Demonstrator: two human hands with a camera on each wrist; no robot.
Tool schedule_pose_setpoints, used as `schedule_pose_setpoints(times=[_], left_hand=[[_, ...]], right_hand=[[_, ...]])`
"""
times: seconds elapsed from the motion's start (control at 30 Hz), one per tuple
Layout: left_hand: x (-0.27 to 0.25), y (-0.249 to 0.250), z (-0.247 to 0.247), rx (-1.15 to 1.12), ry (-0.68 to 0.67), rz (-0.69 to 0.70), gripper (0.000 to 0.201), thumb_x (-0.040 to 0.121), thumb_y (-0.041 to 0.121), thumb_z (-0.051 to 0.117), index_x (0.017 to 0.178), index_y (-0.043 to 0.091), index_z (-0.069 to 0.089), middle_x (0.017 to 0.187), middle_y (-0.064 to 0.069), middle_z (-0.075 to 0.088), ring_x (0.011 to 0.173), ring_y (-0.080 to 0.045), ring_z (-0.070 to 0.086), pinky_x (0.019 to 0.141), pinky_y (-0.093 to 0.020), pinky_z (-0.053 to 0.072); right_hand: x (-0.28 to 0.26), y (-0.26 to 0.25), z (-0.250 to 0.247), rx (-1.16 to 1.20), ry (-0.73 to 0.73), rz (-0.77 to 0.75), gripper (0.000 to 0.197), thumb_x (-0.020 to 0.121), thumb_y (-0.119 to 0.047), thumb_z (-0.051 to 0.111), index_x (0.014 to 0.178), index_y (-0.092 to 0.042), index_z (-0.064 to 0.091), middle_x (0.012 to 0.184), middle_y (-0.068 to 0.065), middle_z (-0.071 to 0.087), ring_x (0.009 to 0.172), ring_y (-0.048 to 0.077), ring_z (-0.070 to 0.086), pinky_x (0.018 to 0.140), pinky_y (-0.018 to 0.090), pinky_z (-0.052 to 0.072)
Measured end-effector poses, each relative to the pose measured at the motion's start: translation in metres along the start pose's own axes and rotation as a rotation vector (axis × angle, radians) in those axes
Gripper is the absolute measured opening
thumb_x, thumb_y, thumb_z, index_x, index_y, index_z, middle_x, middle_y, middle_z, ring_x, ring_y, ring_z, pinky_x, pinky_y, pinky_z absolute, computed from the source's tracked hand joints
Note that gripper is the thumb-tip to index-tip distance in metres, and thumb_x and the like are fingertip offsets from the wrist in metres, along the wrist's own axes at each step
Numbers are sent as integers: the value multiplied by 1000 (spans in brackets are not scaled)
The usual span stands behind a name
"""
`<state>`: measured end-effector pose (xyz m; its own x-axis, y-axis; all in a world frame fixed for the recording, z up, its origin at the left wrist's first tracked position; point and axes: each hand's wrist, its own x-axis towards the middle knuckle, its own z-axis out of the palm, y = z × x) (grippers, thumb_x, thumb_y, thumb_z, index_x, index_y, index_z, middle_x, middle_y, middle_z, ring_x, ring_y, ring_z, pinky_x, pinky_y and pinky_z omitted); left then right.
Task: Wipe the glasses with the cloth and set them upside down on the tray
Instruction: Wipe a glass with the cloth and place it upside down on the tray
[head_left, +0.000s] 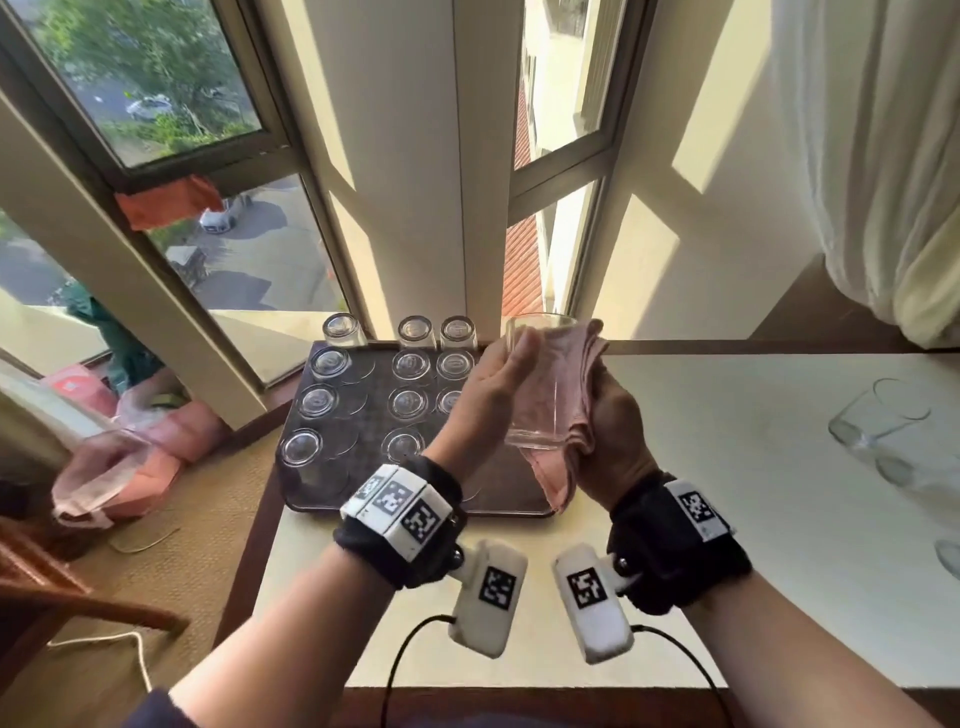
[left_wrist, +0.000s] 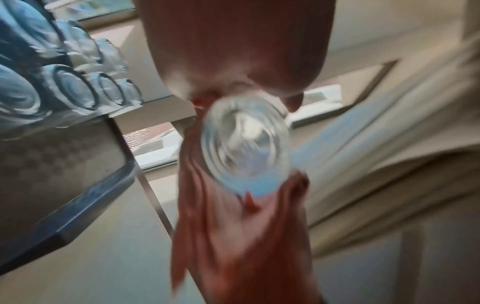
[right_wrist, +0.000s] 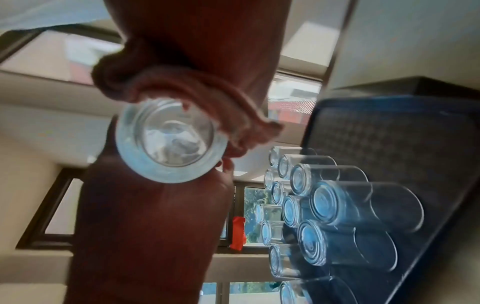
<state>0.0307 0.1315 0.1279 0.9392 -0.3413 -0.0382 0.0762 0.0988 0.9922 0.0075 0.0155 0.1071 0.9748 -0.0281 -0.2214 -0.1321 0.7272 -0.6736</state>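
Observation:
A clear glass (head_left: 537, 400) hangs over the right part of the dark tray (head_left: 363, 499), mouth tilted away from me. My left hand (head_left: 493, 384) grips its left side. My right hand (head_left: 613, 431) holds the pink cloth (head_left: 576, 374) wrapped round the glass's right side. The left wrist view shows the glass base (left_wrist: 245, 148) with the cloth (left_wrist: 192, 185) beside it. In the right wrist view the cloth (right_wrist: 207, 98) folds over the glass (right_wrist: 168, 139). Several glasses (head_left: 410, 364) stand upside down on the tray.
Several more glasses (head_left: 878, 415) sit at the right of the white table (head_left: 727, 467). The tray lies at the table's far left, by the window (head_left: 249, 249). A curtain (head_left: 883, 156) hangs at the right. Pink bags (head_left: 171, 431) lie on the floor to the left.

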Motion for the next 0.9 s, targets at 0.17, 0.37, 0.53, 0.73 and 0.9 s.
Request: schedule_pose_setpoints(times=[0.17, 0.37, 0.53, 0.73, 0.9], left_hand=[[-6, -3, 9, 263, 162, 31, 26, 101, 34, 57, 122, 19, 55, 120, 2, 67, 106, -8, 64, 99, -35, 50], [-6, 8, 8, 130, -69, 27, 17, 108, 30, 34, 104, 27, 50, 102, 8, 59, 80, 14, 63, 74, -8, 49], [-1, 9, 0, 238, 29, 46, 46, 99, 48, 49, 129, 12, 53, 125, -12, 66, 113, -22, 66, 101, -44, 52], [-7, 7, 18, 148, 134, 52, 64, 84, 67, 57, 121, 16, 50, 115, -7, 67, 104, -17, 68, 93, -40, 55], [-1, 2, 1, 115, 93, 49, 46, 105, 48, 37, 101, 11, 66, 94, -10, 71, 85, -28, 67, 79, -34, 54]], right_hand=[[0, 5, 4, -251, 13, -177, 58, 100, -40, 40, 136, 5, 46, 132, 32, 56, 109, 33, 67, 90, 44, 57], [-3, -8, 7, -114, 11, -8, 58, 97, -47, 40, 136, -7, 52, 130, 19, 64, 123, 56, 50, 102, 68, 41], [-6, -8, 10, -199, 66, -135, 52, 104, -40, 36, 133, -1, 52, 124, 28, 63, 116, 46, 61, 94, 56, 53], [-2, -2, 18, -299, 48, -184, 48, 106, -37, 38, 130, 1, 54, 123, 25, 65, 115, 40, 64, 104, 58, 46], [-3, -10, 14, -187, 69, -86, 58, 100, -48, 45, 134, -1, 53, 132, 26, 60, 121, 42, 60, 105, 60, 44]])
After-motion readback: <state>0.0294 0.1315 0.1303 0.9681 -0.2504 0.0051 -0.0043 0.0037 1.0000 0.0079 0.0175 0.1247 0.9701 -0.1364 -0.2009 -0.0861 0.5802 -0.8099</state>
